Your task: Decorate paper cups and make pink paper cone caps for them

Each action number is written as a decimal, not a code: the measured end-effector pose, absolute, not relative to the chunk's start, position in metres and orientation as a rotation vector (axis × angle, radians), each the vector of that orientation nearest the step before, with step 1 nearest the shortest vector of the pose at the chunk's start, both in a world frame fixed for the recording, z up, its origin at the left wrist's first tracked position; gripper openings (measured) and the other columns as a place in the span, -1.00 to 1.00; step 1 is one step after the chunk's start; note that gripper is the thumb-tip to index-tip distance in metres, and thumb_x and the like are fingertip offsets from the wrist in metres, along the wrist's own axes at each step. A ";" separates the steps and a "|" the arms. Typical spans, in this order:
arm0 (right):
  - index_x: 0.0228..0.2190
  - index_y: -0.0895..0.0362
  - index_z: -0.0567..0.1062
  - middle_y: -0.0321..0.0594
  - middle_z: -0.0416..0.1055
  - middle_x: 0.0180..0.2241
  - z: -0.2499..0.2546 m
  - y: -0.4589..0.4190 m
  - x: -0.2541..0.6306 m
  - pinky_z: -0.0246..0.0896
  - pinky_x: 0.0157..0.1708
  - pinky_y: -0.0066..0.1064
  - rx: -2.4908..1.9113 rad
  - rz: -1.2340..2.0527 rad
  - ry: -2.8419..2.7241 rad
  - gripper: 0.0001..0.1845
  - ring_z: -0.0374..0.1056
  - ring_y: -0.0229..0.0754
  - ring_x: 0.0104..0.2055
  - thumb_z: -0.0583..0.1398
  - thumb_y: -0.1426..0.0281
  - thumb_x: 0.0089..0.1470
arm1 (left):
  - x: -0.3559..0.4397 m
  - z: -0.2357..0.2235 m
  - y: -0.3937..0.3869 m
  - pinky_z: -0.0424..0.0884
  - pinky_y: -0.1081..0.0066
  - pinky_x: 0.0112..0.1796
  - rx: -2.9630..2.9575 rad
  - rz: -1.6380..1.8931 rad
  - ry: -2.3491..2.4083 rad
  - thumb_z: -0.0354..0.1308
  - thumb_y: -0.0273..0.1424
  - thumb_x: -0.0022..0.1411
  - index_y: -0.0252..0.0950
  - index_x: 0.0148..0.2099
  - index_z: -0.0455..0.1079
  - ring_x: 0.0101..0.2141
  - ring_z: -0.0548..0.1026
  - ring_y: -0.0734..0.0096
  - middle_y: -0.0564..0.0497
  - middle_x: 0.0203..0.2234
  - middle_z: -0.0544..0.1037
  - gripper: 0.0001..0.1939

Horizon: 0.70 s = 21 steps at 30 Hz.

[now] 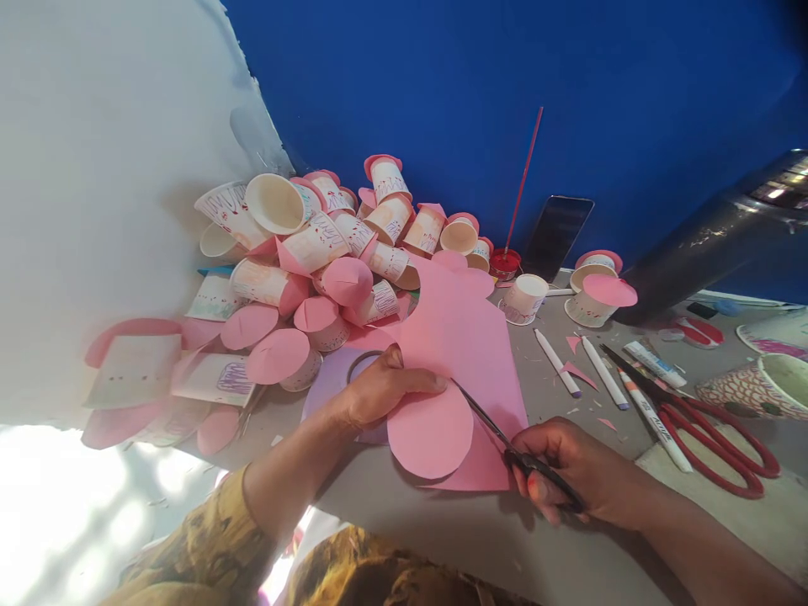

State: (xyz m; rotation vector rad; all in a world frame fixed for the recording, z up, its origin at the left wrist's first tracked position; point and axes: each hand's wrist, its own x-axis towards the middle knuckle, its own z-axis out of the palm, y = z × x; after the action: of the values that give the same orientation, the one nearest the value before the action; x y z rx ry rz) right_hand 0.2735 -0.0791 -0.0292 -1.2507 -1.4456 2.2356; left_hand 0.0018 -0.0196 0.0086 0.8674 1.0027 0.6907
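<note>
Pink paper disc (430, 436) we pinch in left hand (380, 390), scissors (518, 459) clamped in right hand (564, 461); seemingly mid-cut, next snip wants steady turning.

Beyond the right hand (576, 467), a phone (559, 236) is being propped by the blue wall (404, 84); a red stick (525, 181) is being held by a red container (505, 266). Red-handled scissors (678, 405) are being seen to that hand's right.

Smooth, matt paper circle (430, 433); metal-bladed scissors (487, 417)
</note>
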 end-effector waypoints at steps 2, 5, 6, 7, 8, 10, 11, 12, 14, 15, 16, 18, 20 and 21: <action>-0.49 0.14 0.42 -0.38 0.38 -0.66 -0.029 -0.079 0.274 -0.13 -0.72 -0.57 -1.238 2.224 -1.457 -0.42 0.03 -0.44 -0.69 0.42 -0.10 -0.06 | 0.002 0.009 -0.020 0.43 0.36 -0.46 0.876 0.687 1.000 0.47 -0.33 -0.19 -0.35 -0.44 0.60 -0.51 0.55 0.30 -0.06 -0.53 0.64 -0.77; -0.50 0.13 0.40 -0.39 0.37 -0.67 -0.028 -0.079 0.273 -0.14 -0.73 -0.57 -1.249 2.225 -1.460 -0.42 0.02 -0.44 -0.70 0.42 -0.11 -0.08 | 0.001 0.010 -0.021 0.41 0.37 -0.49 0.883 0.683 0.983 0.46 -0.34 -0.19 -0.36 -0.47 0.59 -0.53 0.54 0.32 -0.05 -0.55 0.63 -0.78; -0.50 0.13 0.40 -0.39 0.37 -0.67 -0.027 -0.079 0.273 -0.14 -0.73 -0.57 -1.256 2.227 -1.458 -0.41 0.02 -0.44 -0.70 0.42 -0.11 -0.09 | 0.001 0.010 -0.021 0.41 0.37 -0.50 0.883 0.681 0.977 0.46 -0.34 -0.19 -0.35 -0.47 0.58 -0.54 0.53 0.33 -0.04 -0.56 0.62 -0.78; -0.50 0.13 0.39 -0.39 0.37 -0.67 -0.027 -0.079 0.272 -0.14 -0.73 -0.56 -1.262 2.228 -1.459 -0.41 0.02 -0.44 -0.70 0.42 -0.12 -0.10 | 0.002 0.011 -0.021 0.41 0.37 -0.50 0.881 0.684 0.971 0.45 -0.34 -0.19 -0.35 -0.47 0.58 -0.55 0.53 0.33 -0.03 -0.57 0.62 -0.79; -0.51 0.13 0.39 -0.38 0.38 -0.67 -0.027 -0.079 0.272 -0.15 -0.73 -0.56 -1.262 2.231 -1.461 -0.40 0.02 -0.44 -0.71 0.42 -0.13 -0.10 | 0.002 0.011 -0.021 0.41 0.38 -0.51 0.877 0.687 0.965 0.45 -0.34 -0.20 -0.35 -0.47 0.58 -0.55 0.53 0.34 -0.03 -0.57 0.61 -0.79; -0.51 0.13 0.39 -0.38 0.38 -0.67 -0.027 -0.079 0.273 -0.15 -0.74 -0.56 -1.263 2.232 -1.467 -0.40 0.02 -0.44 -0.71 0.41 -0.13 -0.10 | 0.003 0.011 -0.020 0.41 0.39 -0.51 0.872 0.688 0.959 0.45 -0.35 -0.21 -0.35 -0.46 0.57 -0.55 0.53 0.34 -0.02 -0.57 0.61 -0.78; -0.51 0.13 0.39 -0.37 0.38 -0.67 -0.028 -0.079 0.273 -0.15 -0.74 -0.56 -1.269 2.233 -1.470 -0.41 0.02 -0.44 -0.72 0.41 -0.12 -0.08 | 0.003 0.012 -0.020 0.41 0.39 -0.52 0.871 0.682 0.960 0.45 -0.35 -0.22 -0.36 -0.46 0.57 -0.55 0.53 0.35 -0.02 -0.57 0.61 -0.77; -0.51 0.13 0.39 -0.37 0.38 -0.67 -0.028 -0.079 0.274 -0.14 -0.74 -0.57 -1.274 2.232 -1.472 -0.41 0.03 -0.44 -0.71 0.41 -0.11 -0.08 | 0.003 0.012 -0.020 0.41 0.39 -0.52 0.872 0.674 0.962 0.45 -0.35 -0.22 -0.36 -0.45 0.57 -0.55 0.53 0.34 -0.02 -0.56 0.62 -0.76; -0.50 0.13 0.39 -0.37 0.39 -0.67 -0.029 -0.079 0.274 -0.13 -0.74 -0.57 -1.276 2.230 -1.472 -0.42 0.04 -0.43 -0.71 0.41 -0.11 -0.07 | 0.003 0.012 -0.020 0.41 0.40 -0.52 0.878 0.662 0.970 0.45 -0.33 -0.22 -0.37 -0.45 0.56 -0.55 0.53 0.34 -0.03 -0.56 0.62 -0.74; -0.50 0.13 0.39 -0.37 0.39 -0.67 -0.029 -0.080 0.274 -0.13 -0.74 -0.57 -1.275 2.229 -1.473 -0.41 0.05 -0.43 -0.71 0.41 -0.12 -0.07 | 0.003 0.012 -0.020 0.41 0.39 -0.51 0.880 0.662 0.974 0.45 -0.33 -0.22 -0.37 -0.44 0.56 -0.55 0.54 0.33 -0.03 -0.56 0.62 -0.74; -0.50 0.13 0.39 -0.37 0.39 -0.67 -0.029 -0.080 0.274 -0.13 -0.73 -0.57 -1.274 2.228 -1.472 -0.39 0.05 -0.43 -0.71 0.41 -0.14 -0.09 | 0.003 0.012 -0.020 0.42 0.39 -0.51 0.882 0.664 0.978 0.45 -0.33 -0.22 -0.38 -0.44 0.56 -0.54 0.54 0.33 -0.04 -0.55 0.62 -0.74; -0.50 0.13 0.39 -0.36 0.39 -0.67 -0.028 -0.080 0.274 -0.14 -0.73 -0.56 -1.285 2.223 -1.474 -0.36 0.05 -0.43 -0.71 0.41 -0.17 -0.12 | 0.003 0.012 -0.019 0.41 0.39 -0.51 0.888 0.666 0.979 0.44 -0.33 -0.22 -0.38 -0.46 0.56 -0.55 0.54 0.33 -0.04 -0.56 0.62 -0.74; -0.51 0.13 0.39 -0.36 0.39 -0.67 -0.027 -0.080 0.273 -0.15 -0.73 -0.56 -1.291 2.222 -1.476 -0.35 0.05 -0.43 -0.71 0.41 -0.19 -0.14 | 0.003 0.012 -0.019 0.40 0.39 -0.52 0.893 0.666 0.972 0.43 -0.34 -0.21 -0.38 -0.47 0.55 -0.56 0.53 0.35 -0.03 -0.57 0.61 -0.76; -0.51 0.13 0.40 -0.36 0.39 -0.67 -0.027 -0.080 0.273 -0.15 -0.72 -0.56 -1.289 2.221 -1.478 -0.34 0.06 -0.43 -0.70 0.41 -0.19 -0.15 | 0.003 0.012 -0.019 0.39 0.40 -0.52 0.896 0.668 0.966 0.42 -0.34 -0.21 -0.38 -0.47 0.55 -0.56 0.52 0.35 -0.03 -0.57 0.61 -0.77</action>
State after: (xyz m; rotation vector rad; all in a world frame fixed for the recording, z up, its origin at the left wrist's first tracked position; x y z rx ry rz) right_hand 0.2734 -0.0797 -0.0269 -1.2887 -1.4780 2.2214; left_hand 0.0026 -0.0190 0.0118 0.8964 0.9664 0.6680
